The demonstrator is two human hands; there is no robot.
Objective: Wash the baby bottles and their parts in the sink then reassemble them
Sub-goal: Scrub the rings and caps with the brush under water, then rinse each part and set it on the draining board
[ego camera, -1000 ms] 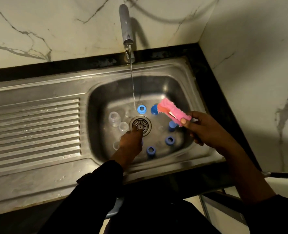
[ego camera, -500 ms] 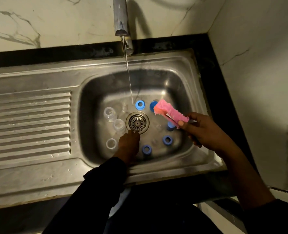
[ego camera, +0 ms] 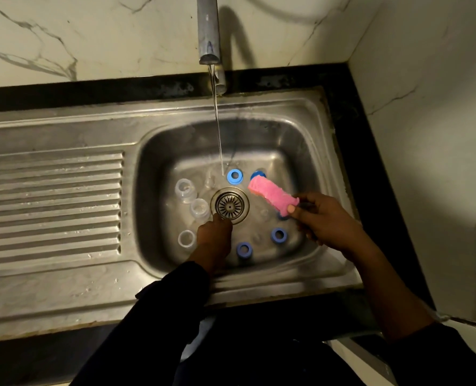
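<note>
Pink sponge [ego camera: 273,195] pinched in right hand [ego camera: 326,218] over sink [ego camera: 175,118]

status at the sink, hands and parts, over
Right hand grips pink sponge over the sink. Left hand down by the drain, hold unclear. Blue rings and clear parts loose on its floor, tap running.

No readable text, label, brand, number or sign on sink [ego camera: 259,110] or tap [ego camera: 208,29]

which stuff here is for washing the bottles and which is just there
For the job: pink sponge, held by right hand; blue rings; clear bottle parts; running tap.
Just there: drain strainer; ribbed drainboard; marble wall.
</note>
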